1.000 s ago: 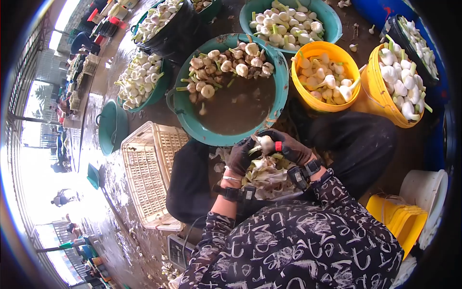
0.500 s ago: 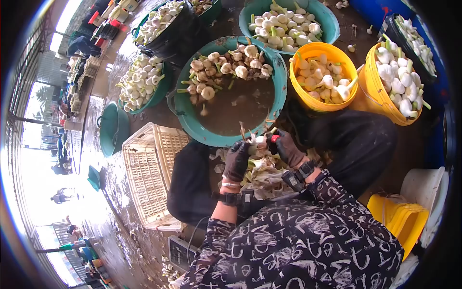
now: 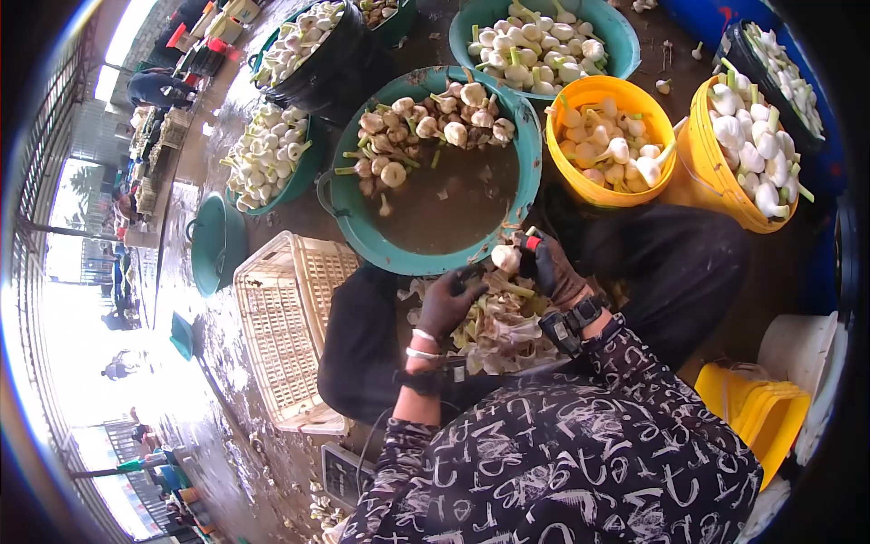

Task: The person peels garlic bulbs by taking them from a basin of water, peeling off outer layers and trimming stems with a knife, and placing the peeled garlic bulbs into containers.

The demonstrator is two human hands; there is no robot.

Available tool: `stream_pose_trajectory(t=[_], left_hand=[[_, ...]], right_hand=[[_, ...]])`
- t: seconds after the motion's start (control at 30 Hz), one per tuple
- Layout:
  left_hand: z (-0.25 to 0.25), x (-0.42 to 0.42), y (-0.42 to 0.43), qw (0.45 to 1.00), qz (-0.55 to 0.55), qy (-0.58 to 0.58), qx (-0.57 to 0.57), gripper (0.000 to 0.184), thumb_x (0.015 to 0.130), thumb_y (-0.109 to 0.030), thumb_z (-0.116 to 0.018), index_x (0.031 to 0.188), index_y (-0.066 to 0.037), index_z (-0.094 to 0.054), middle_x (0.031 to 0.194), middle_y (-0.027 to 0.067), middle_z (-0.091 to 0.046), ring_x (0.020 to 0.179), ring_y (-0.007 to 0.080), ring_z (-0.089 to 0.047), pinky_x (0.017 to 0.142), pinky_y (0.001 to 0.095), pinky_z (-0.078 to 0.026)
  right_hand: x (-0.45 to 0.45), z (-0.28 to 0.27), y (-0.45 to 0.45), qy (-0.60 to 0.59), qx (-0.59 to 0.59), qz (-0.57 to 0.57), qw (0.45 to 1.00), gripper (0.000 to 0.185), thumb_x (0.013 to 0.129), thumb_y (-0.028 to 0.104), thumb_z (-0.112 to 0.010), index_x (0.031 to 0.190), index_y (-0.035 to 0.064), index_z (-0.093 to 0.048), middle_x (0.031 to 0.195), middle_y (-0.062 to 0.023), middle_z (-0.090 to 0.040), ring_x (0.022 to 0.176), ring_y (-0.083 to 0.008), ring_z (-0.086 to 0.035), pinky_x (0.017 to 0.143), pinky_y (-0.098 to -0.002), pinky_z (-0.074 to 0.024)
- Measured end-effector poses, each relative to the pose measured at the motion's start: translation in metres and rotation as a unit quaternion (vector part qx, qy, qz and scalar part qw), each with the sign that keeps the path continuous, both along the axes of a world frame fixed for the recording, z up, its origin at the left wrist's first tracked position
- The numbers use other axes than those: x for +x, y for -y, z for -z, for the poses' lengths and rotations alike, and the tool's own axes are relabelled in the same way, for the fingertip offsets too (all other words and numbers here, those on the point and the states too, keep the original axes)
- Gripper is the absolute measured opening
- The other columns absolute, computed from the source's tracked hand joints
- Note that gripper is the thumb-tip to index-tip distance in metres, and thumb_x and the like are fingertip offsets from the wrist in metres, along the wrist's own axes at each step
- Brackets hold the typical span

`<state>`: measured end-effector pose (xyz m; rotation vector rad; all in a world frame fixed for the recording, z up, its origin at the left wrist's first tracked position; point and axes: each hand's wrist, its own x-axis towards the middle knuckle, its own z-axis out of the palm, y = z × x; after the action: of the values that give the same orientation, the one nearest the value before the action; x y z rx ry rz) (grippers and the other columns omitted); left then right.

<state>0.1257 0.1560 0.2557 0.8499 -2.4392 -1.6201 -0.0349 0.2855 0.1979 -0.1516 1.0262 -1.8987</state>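
Note:
My right hand [image 3: 555,270], in a dark glove with a red band on a finger, grips a whitish garlic bulb [image 3: 506,257] near the front rim of a large green basin [image 3: 340,195]. To the left of the bulb, my left hand [image 3: 447,302], also gloved, is apart from it with its fingers spread and nothing seen in them. Below both hands lies a pile of garlic peelings [image 3: 498,331] between my legs. Unpeeled garlic bulbs [image 3: 396,127] and brown water fill the basin.
A cream plastic crate [image 3: 281,335] stands left of my leg. Yellow buckets [image 3: 580,186] of garlic are at the right, and another green basin [image 3: 632,54] of garlic is behind. Stacked yellow containers [image 3: 743,412] stand at lower right. People are in the left background.
My left hand has come away from the bulb, moved down slightly and opened. The bulb has moved a little right with my right hand.

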Motion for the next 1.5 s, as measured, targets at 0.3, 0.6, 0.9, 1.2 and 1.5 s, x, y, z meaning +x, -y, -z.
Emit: stream_pose_trajectory(t=[0.3,0.6,0.9,1.2,1.5], left_hand=[[-0.024,-0.031,-0.017,0.995,0.047,-0.079,-0.046,0.021,0.073,-0.011,-0.071,0.093,-0.003,-0.068,0.09,0.0107,-0.064,0.082,0.0235,-0.061,0.074,0.0308,-0.048],[-0.028,-0.025,-0.024,0.991,0.103,-0.019,-0.088,0.019,0.076,-0.017,-0.068,0.089,-0.004,-0.063,0.075,0.0152,-0.061,0.071,0.0335,-0.06,0.064,0.0361,-0.046],[-0.014,0.025,-0.027,0.936,0.183,0.25,-0.166,0.035,0.08,-0.035,-0.065,0.098,-0.005,-0.064,0.088,0.0118,-0.066,0.078,0.0262,-0.063,0.068,0.0363,-0.047],[0.004,-0.019,-0.024,0.98,0.042,0.134,-0.139,0.048,0.079,-0.044,-0.062,0.106,-0.004,-0.061,0.09,0.0156,-0.066,0.085,0.0316,-0.063,0.074,0.0396,-0.049],[0.027,-0.023,-0.025,0.982,0.103,0.126,-0.101,0.046,0.08,-0.04,-0.063,0.108,-0.004,-0.06,0.097,0.0154,-0.065,0.091,0.0311,-0.061,0.078,0.0389,-0.048]], right_hand=[[0.001,-0.037,-0.007,-0.132,0.061,-0.063,0.987,0.021,0.084,0.025,-0.056,0.091,0.0048,-0.057,0.084,0.0032,-0.055,0.075,-0.0044,-0.049,0.066,-0.0198,-0.0425],[0.016,-0.02,0.002,0.008,0.109,0.023,0.994,0.018,0.087,0.023,-0.058,0.088,0.0057,-0.061,0.074,0.001,-0.059,0.06,-0.0092,-0.055,0.054,-0.0237,-0.0463],[-0.018,0.027,-0.015,0.331,-0.122,-0.048,0.934,0.027,0.092,0.036,-0.046,0.085,0.0135,-0.059,0.064,0.0037,-0.058,0.048,-0.0067,-0.051,0.041,-0.0195,-0.0413],[-0.049,-0.069,-0.03,-0.237,0.116,0.169,0.95,0.02,0.086,0.023,-0.058,0.09,0.0031,-0.062,0.078,0.0012,-0.059,0.066,-0.0058,-0.05,0.056,-0.0211,-0.0391],[-0.205,-0.171,-0.08,-0.629,0.414,0.086,0.652,0.033,0.08,0.029,-0.061,0.097,0.0008,-0.059,0.088,-0.015,-0.065,0.081,-0.0262,-0.064,0.068,-0.0361,-0.0508]])
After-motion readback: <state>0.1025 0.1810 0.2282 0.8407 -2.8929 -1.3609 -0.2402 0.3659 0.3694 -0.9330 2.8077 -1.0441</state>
